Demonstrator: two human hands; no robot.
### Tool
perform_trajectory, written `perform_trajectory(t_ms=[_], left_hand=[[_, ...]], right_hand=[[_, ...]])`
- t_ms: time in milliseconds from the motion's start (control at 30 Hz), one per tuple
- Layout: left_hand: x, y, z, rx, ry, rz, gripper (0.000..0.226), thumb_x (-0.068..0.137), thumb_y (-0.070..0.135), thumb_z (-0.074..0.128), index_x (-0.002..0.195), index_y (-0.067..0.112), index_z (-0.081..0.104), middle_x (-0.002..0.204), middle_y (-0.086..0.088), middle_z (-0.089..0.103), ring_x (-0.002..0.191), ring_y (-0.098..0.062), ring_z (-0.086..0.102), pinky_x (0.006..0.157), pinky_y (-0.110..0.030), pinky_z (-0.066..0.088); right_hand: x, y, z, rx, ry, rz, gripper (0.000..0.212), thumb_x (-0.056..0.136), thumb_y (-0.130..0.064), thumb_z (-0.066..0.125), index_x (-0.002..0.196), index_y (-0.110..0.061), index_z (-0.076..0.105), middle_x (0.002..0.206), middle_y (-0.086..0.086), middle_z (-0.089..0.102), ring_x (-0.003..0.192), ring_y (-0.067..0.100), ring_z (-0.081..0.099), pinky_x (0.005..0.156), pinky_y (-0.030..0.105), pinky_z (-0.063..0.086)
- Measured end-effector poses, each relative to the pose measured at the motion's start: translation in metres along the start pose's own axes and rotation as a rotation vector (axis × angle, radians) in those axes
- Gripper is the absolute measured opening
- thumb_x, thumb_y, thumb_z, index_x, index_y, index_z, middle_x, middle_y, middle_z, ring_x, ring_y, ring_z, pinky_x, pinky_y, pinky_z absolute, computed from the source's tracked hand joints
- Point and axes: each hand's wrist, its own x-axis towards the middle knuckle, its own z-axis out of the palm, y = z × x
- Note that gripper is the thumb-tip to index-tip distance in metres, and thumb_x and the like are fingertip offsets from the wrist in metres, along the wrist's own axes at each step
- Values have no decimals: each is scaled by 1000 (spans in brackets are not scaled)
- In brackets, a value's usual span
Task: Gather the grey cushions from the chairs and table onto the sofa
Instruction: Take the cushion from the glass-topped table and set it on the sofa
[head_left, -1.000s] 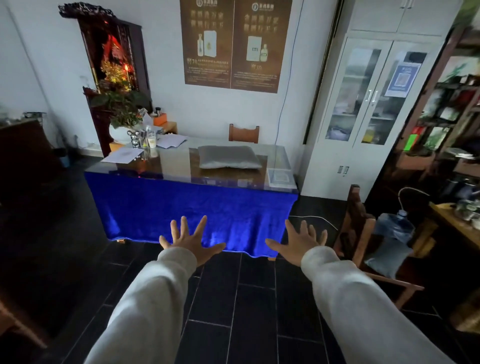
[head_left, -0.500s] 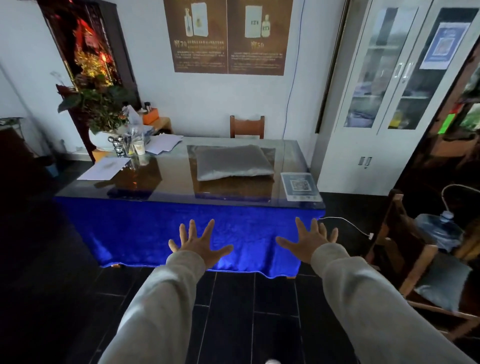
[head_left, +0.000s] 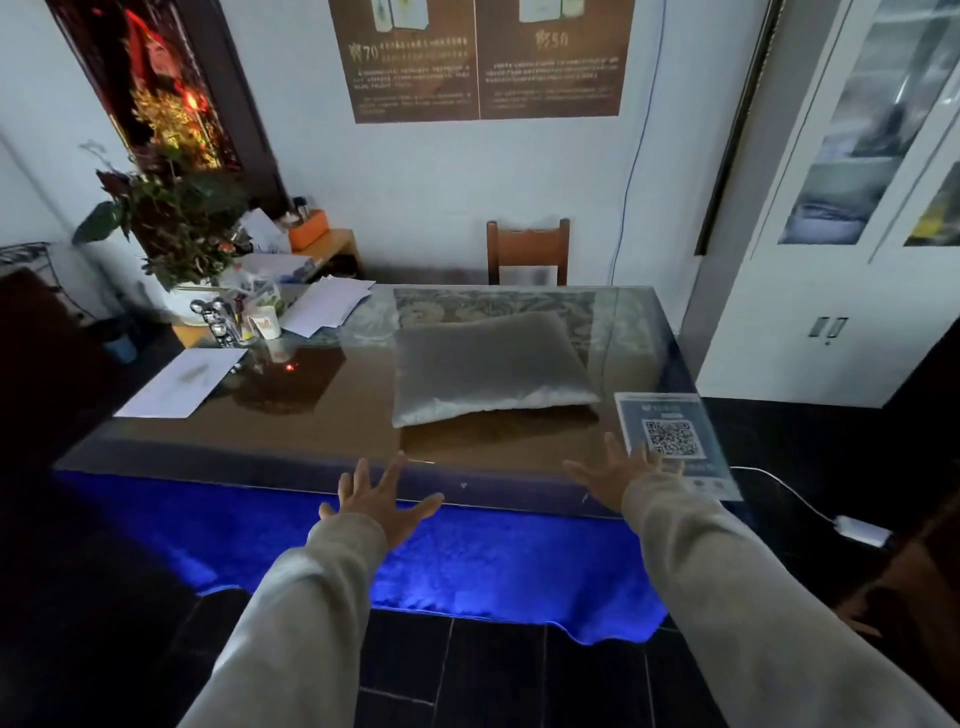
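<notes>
A grey cushion (head_left: 491, 366) lies flat on the glass-topped table (head_left: 322, 415), right of its middle. Both my arms stretch toward it in pale sleeves. My left hand (head_left: 382, 501) hovers at the table's near edge with fingers spread, holding nothing, below the cushion's left corner. My right hand (head_left: 618, 470) is over the near edge too, fingers apart and empty, just short of the cushion's right corner. No sofa is in view.
A blue cloth (head_left: 441, 561) hangs off the table front. A QR-code sheet (head_left: 675, 441) lies by my right hand. Papers (head_left: 182, 382), cups and a potted plant (head_left: 176, 228) crowd the left end. A wooden chair (head_left: 527, 252) stands behind; a white cabinet (head_left: 831, 260) at right.
I have moved closer to the table. Both open hands went from over the floor up to the table's near edge, nearer the cushion. The chair at right has left the view.
</notes>
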Motion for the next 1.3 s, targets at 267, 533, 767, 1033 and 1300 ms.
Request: perform_trajectory(t_ms=[267,533,767,1033,1300], left_hand=[[186,30,-10,15,-83,10,98,83,87,41,160,47,-3,172,-4,0,157,-35,4,121,-61,19],[411,73,-13,-38,-113,-56,87,89,86,19,154,48,-25,170,-6,-21,156,-35,-15,123,-62,9],[531,99,-30,-335,-71,-316,115,64,103,36,149,56,-27,170,-13,-9,155,-41,6,119,-67,14],[555,102,-11,-366,104,-345,123,59,99,50,152,56,-18,163,-20,13,146,-44,23,115,-65,21],[521,92,-27,-451,131,-208,115,55,92,67,143,69,-3,147,-22,35,130,-49,44,109,-65,36]], right_hand=[[134,-57,-3,2,-89,14,111,81,-98,20,167,-34,-11,177,13,-7,163,36,-2,124,65,-7],[310,-111,-22,182,-95,159,103,88,-91,27,166,-38,-14,175,13,-18,162,36,-10,128,57,-4],[424,-141,-48,323,-84,278,118,70,-105,25,163,-46,-18,177,11,-1,161,39,10,128,59,8],[466,-142,-66,648,-4,334,155,33,-112,49,165,-39,13,160,8,45,142,39,48,115,56,41],[393,-134,-55,733,106,386,131,50,-98,62,157,-31,27,145,11,58,130,39,57,108,53,47]])
